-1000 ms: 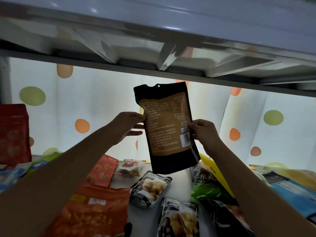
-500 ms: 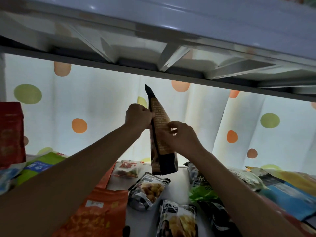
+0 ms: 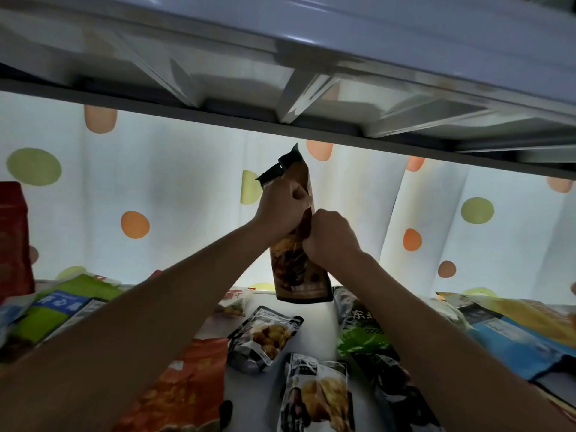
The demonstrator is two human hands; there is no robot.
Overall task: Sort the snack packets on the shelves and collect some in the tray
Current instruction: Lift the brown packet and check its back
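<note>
A tall brown and black snack pouch [image 3: 294, 272] is held upright above the shelf [image 3: 314, 333], its printed front now towards me. My left hand [image 3: 282, 207] grips its upper part near the black top edge. My right hand [image 3: 330, 236] grips its right side lower down, knuckles facing me. Below lie loose packets: two black ones showing yellow snacks [image 3: 265, 338] [image 3: 318, 397], an orange one [image 3: 184, 388] and a green and black one [image 3: 361, 335]. No tray is in view.
The underside of the upper shelf [image 3: 311, 98] hangs low over the hands. A red box [image 3: 14, 235] stands at the far left, next to a green and blue packet [image 3: 59, 310]. Blue and yellow packets [image 3: 514, 332] lie at right. A dotted curtain [image 3: 156, 198] closes the back.
The pouch has been turned round from its back label through edge-on to its front. Both hands have closed in on it, the right moving in towards the left.
</note>
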